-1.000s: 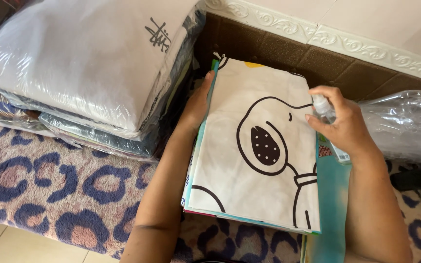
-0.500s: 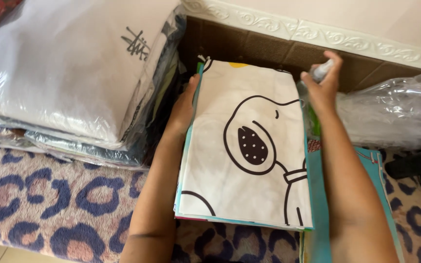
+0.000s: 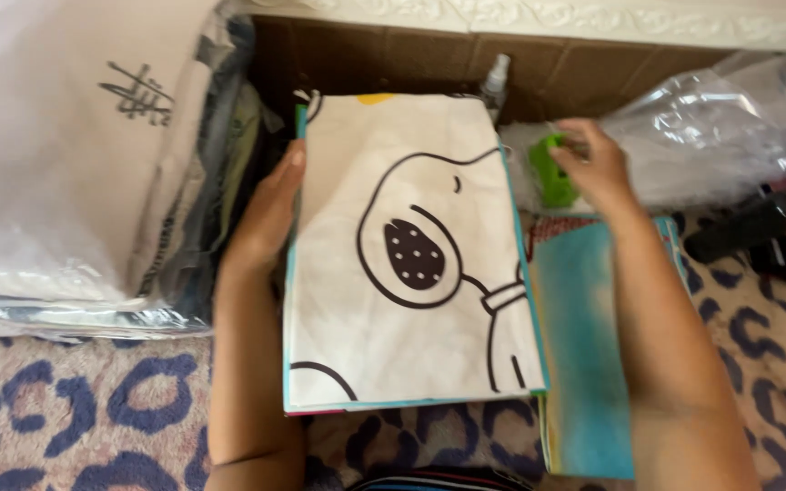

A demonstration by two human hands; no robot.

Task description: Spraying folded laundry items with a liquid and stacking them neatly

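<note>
A folded white cloth (image 3: 411, 264) printed with a black-outlined cartoon dog lies on top of a stack with teal edges, on a leopard-print blanket. My left hand (image 3: 270, 214) grips the stack's left edge, thumb on top. My right hand (image 3: 598, 168) is to the right of the cloth, fingers curled on a small green object (image 3: 550, 173) among clear plastic. A small clear spray bottle (image 3: 495, 80) stands alone against the brown wall behind the cloth.
A tall pile of bagged bedding (image 3: 75, 155) fills the left side. Crumpled clear plastic bags (image 3: 711, 136) lie at the right, with a dark object (image 3: 739, 232) beside them. A teal folded cloth (image 3: 584, 345) lies under my right forearm.
My right hand has let go of the spray bottle, which now stands by the wall, and has moved right onto the green object. My left hand stays at the cloth's edge.
</note>
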